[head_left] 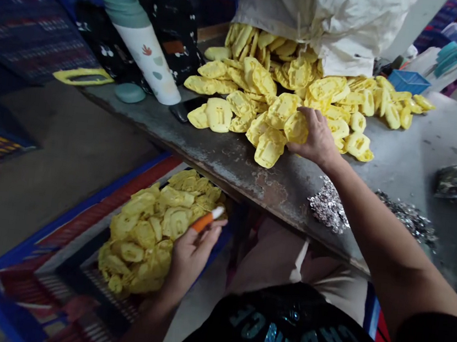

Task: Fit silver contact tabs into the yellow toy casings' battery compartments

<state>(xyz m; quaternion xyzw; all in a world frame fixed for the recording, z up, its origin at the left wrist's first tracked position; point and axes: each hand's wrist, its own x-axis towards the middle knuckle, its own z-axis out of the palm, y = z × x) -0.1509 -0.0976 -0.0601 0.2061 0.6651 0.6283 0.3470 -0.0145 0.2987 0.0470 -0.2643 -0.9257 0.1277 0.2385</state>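
Observation:
My right hand [316, 137] reaches into a heap of yellow plastic shell parts [243, 78] on the table. Its fingers close round the edge of one yellow plastic part [296, 127] at the front of the heap. Below the table edge, my left hand [193, 253] hovers over a crate [53, 238] partly filled with more yellow parts [149, 228]. Its fingers are apart and I see no part between them. An orange wrap with a white tip [207, 219] appears to cover one finger of that hand.
A large white sack [326, 16] stands behind the heap. A tilted white and green bottle [144, 44], a round lid [130, 93] and a black patterned bag [167, 25] are at the left. Small shiny pieces [330, 204] lie near my right forearm; a blue basket [408, 82] sits farther back.

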